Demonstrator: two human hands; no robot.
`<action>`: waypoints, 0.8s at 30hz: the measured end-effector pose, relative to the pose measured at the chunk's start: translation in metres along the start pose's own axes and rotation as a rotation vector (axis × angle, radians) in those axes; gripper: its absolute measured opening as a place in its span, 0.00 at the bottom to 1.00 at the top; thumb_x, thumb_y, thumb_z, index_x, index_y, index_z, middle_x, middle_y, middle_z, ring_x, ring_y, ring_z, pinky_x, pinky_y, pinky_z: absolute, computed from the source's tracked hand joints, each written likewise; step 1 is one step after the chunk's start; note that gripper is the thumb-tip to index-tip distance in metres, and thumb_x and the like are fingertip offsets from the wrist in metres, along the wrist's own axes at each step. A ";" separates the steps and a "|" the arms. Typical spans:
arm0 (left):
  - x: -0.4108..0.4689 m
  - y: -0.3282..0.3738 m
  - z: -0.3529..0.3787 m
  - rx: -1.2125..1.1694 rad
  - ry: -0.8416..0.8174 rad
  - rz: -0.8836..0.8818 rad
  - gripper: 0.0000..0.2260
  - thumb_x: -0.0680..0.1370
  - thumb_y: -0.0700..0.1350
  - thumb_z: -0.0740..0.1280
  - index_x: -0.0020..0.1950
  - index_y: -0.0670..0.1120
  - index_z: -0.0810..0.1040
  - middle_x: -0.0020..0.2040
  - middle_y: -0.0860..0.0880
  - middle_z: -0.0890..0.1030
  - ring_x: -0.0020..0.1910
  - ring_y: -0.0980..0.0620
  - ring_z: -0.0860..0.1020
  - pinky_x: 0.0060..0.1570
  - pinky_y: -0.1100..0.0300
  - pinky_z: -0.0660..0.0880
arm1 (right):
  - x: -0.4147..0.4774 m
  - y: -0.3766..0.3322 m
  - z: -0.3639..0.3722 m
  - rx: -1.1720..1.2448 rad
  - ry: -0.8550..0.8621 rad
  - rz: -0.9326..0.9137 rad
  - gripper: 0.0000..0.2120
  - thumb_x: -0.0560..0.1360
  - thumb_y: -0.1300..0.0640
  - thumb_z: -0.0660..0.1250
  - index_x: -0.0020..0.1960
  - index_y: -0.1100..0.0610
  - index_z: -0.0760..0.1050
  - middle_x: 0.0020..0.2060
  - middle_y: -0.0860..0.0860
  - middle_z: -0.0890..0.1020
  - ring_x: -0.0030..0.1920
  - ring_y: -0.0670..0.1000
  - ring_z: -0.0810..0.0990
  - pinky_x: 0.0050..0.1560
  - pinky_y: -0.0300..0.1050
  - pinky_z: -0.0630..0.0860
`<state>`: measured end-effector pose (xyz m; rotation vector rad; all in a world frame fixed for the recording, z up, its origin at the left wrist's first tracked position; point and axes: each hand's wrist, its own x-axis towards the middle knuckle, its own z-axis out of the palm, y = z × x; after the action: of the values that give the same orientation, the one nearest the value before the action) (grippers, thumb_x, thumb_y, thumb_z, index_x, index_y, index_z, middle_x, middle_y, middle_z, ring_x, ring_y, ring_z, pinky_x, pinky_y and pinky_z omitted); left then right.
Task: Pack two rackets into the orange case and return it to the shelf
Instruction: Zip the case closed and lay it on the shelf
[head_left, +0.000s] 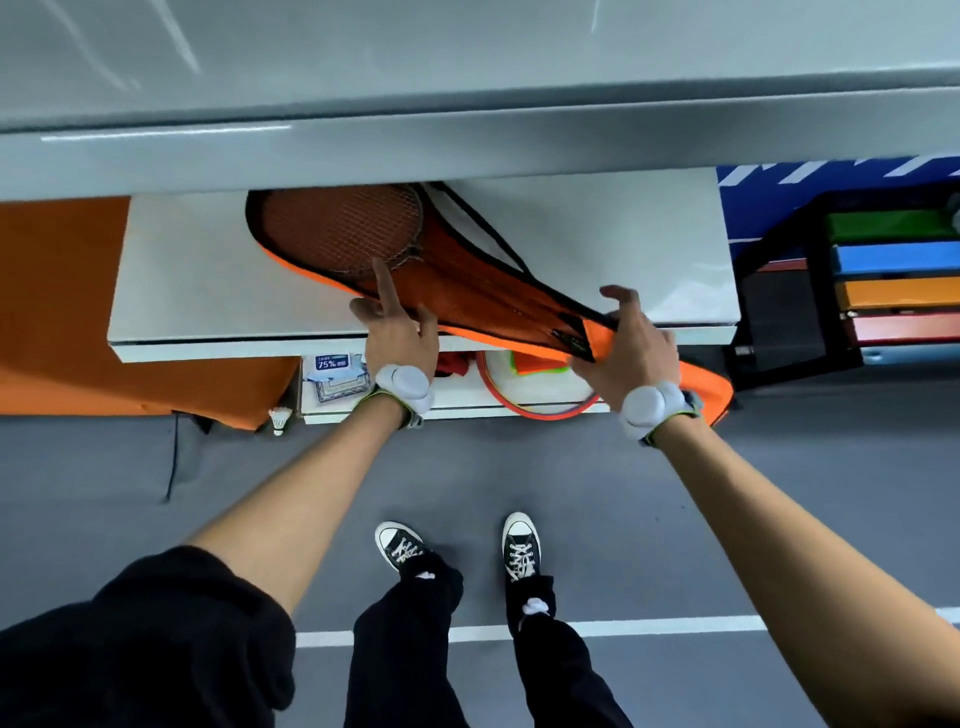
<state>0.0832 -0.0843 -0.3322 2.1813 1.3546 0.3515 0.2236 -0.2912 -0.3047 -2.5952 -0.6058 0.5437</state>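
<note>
The orange case (483, 296) lies diagonally on the white shelf (208, 270), its wide end at the back left and its narrow end sticking out over the front edge on the right. A racket head (343, 223) with dark strings shows through the case's open side. My left hand (397, 327) rests on the case's lower edge with the index finger stretched onto the racket's throat. My right hand (631, 343) pinches the orange flap near the narrow end. Whether a second racket is inside is hidden.
A lower shelf (447, 410) holds a wipes pack (332, 371), a red hoop (535, 400) and cloths. A shuttlecock (279, 420) lies on the floor. Coloured drawers (893, 291) stand at the right, an orange mat (57, 312) at the left, a grey ledge (467, 145) overhead.
</note>
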 end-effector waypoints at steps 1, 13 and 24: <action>0.003 -0.003 -0.002 0.017 0.010 -0.014 0.31 0.79 0.47 0.61 0.80 0.47 0.52 0.63 0.34 0.67 0.38 0.36 0.76 0.40 0.50 0.76 | 0.011 -0.005 -0.004 -0.014 -0.008 -0.033 0.41 0.64 0.48 0.77 0.72 0.48 0.61 0.58 0.50 0.83 0.59 0.57 0.81 0.63 0.54 0.69; 0.038 -0.014 -0.006 0.061 -0.051 -0.345 0.30 0.81 0.57 0.56 0.80 0.48 0.53 0.68 0.38 0.66 0.56 0.38 0.77 0.52 0.54 0.72 | 0.120 -0.051 -0.005 -0.182 -0.093 -0.301 0.48 0.63 0.39 0.77 0.75 0.53 0.59 0.62 0.55 0.82 0.62 0.62 0.80 0.63 0.58 0.73; 0.045 -0.025 -0.008 0.104 -0.148 -0.385 0.27 0.81 0.59 0.56 0.78 0.53 0.57 0.68 0.38 0.71 0.65 0.43 0.73 0.57 0.49 0.72 | 0.126 -0.045 0.001 -0.239 -0.193 -0.319 0.40 0.69 0.44 0.76 0.75 0.54 0.64 0.71 0.56 0.74 0.71 0.61 0.71 0.73 0.60 0.62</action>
<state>0.0812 -0.0328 -0.3429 1.9228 1.6935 -0.0258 0.3130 -0.1927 -0.3190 -2.6017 -1.1888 0.6516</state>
